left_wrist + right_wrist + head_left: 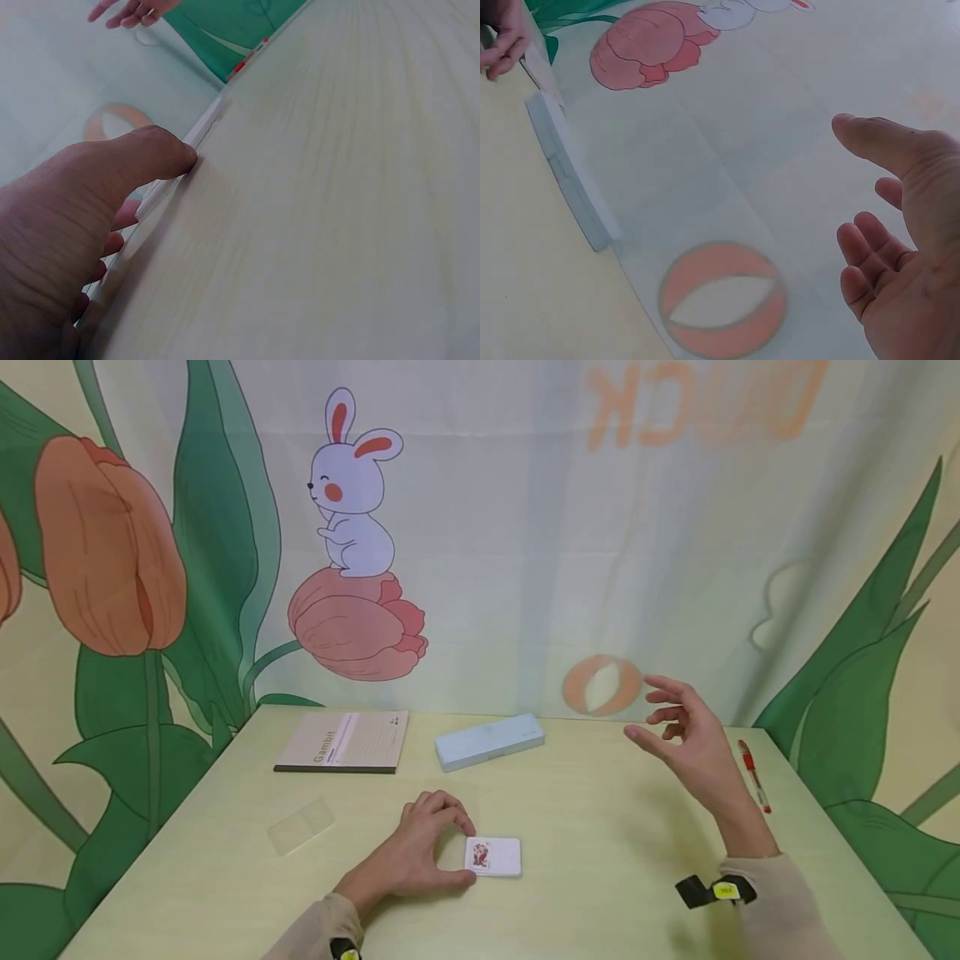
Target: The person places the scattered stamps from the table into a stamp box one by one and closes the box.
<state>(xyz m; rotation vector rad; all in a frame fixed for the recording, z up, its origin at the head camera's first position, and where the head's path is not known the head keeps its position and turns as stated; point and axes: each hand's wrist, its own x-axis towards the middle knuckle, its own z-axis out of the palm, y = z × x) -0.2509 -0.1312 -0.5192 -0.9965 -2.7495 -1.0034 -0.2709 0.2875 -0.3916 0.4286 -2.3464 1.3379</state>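
A small white stack of playing cards [503,857] lies flat on the table, with a red figure printed on its left part. My left hand [423,852] grips its left end, the thumb at the near edge and a fingertip at the far edge. In the left wrist view, the thumb [161,154] is against the thin side of the stack [204,127], low at the tabletop. My right hand [693,747] is raised above the right side of the table, fingers loosely bent and apart, holding nothing. The right wrist view also shows that hand [907,247] with nothing in it.
A clear plastic box part [300,825] lies left of my left hand. Behind are a Gambit notebook [341,742] and a long pale blue box [490,742]. A red pen [753,775] lies near the right edge. A printed curtain [510,568] hangs along the back.
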